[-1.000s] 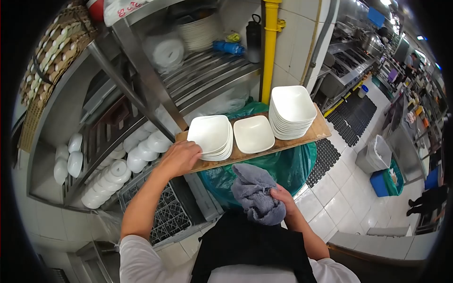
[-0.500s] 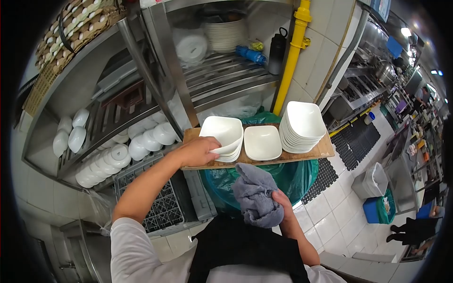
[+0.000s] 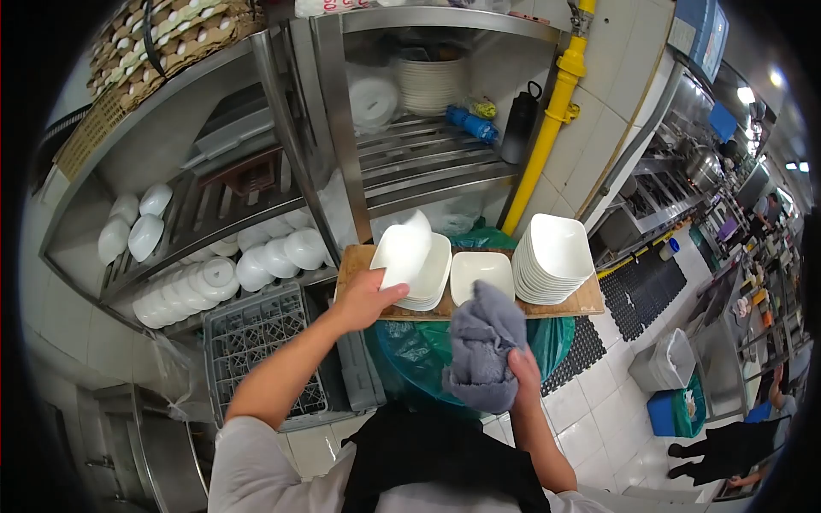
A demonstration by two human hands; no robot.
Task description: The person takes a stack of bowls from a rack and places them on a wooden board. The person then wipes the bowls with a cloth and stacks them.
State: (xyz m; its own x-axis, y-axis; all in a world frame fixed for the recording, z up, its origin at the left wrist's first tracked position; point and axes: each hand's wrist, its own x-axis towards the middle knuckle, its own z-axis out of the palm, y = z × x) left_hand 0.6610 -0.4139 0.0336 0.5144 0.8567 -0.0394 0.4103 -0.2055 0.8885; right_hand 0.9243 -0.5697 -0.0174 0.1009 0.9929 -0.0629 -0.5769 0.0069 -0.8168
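Observation:
My left hand (image 3: 369,299) grips a white square bowl (image 3: 404,250) by its near edge, tilted up above the left stack of bowls (image 3: 434,274). A grey cloth (image 3: 486,352) hangs bunched in my right hand (image 3: 523,376), its fingers closed round the side of it. The cloth's top overlaps the front of the middle white bowl (image 3: 481,272). To the right stands a taller stack of square bowls (image 3: 554,256). All these bowls rest on a wooden board (image 3: 359,261).
Beneath the board is a bin with a green liner (image 3: 419,363). A grey dish rack (image 3: 256,342) stands at the left, below shelves of white bowls (image 3: 201,286). A yellow pipe (image 3: 547,128) runs up the wall. Another person (image 3: 735,449) is at the far right.
My left hand has lifted and tilted the top bowl from the left stack. The cloth in my right hand has shifted right. The view has shifted slightly.

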